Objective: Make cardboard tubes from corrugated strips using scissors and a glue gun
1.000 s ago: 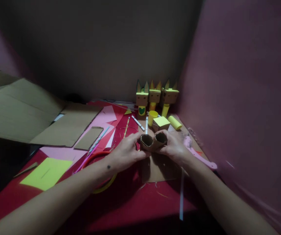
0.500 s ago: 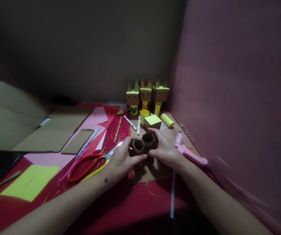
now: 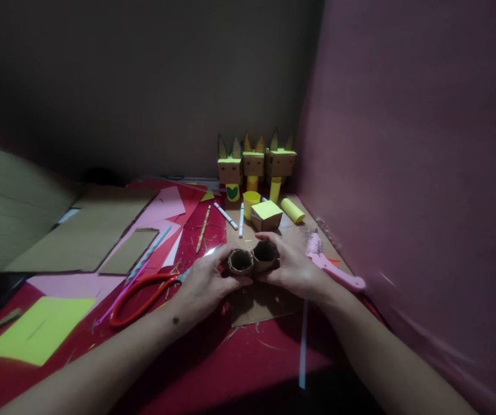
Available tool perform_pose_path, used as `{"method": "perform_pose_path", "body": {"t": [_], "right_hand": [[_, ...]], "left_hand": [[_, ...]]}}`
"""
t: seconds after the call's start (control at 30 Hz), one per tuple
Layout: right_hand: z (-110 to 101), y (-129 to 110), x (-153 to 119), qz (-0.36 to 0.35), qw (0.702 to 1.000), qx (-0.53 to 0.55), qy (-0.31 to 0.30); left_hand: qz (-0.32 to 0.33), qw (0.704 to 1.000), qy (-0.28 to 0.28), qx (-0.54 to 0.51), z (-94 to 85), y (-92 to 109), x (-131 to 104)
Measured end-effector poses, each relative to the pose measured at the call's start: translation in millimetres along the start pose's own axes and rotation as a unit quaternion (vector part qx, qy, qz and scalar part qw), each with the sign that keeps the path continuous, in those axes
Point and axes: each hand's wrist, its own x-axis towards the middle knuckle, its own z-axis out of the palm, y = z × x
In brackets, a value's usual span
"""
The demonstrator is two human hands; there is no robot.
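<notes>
Two short brown cardboard tubes stand side by side between my hands, their open ends facing up. My left hand [image 3: 213, 274] has its thumb and fingers round the left cardboard tube [image 3: 241, 270]. Round the right cardboard tube [image 3: 265, 262] are the fingers of my right hand [image 3: 293, 268]. The tubes' rims look rough-cut, and they seem to touch. Just beyond them sits a small cardboard box [image 3: 267, 215] with a yellow top. Below the tubes lies a cardboard sheet [image 3: 256, 308].
Red-handled scissors [image 3: 144, 291] lie by my left forearm, and a pink glue gun [image 3: 337, 271] by my right. Behind stand three eared box figures [image 3: 253, 164]. A yellow tube [image 3: 292, 211], white markers [image 3: 225, 215], a pencil [image 3: 203, 229] and cardboard sheets [image 3: 96, 225] lie about.
The two tubes have come closer together and more level with each other in my hands. The whole view has shifted slightly, so the tabletop things appear a little further left.
</notes>
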Motion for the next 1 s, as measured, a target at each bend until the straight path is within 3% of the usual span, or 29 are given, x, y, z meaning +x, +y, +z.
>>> {"method": "perform_pose_path", "body": {"t": [0.43, 0.73, 1.0], "right_hand": [[-5.8, -2.9, -3.2, -0.013, 0.998, 0.038, -0.054], [-15.5, -6.6, -5.4, 0.003, 0.994, 0.091, -0.068], [-2.4, -4.2, -3.6, 0.012, 0.995, 0.08, -0.053]], "left_hand": [[-0.021, 0.999, -0.015, -0.021, -1.4, 0.2, 1.8], [0.005, 1.0, 0.022, 0.013, -4.7, -3.5, -0.4], [-0.008, 0.999, 0.026, -0.021, -0.6, -2.3, 0.0]]}}
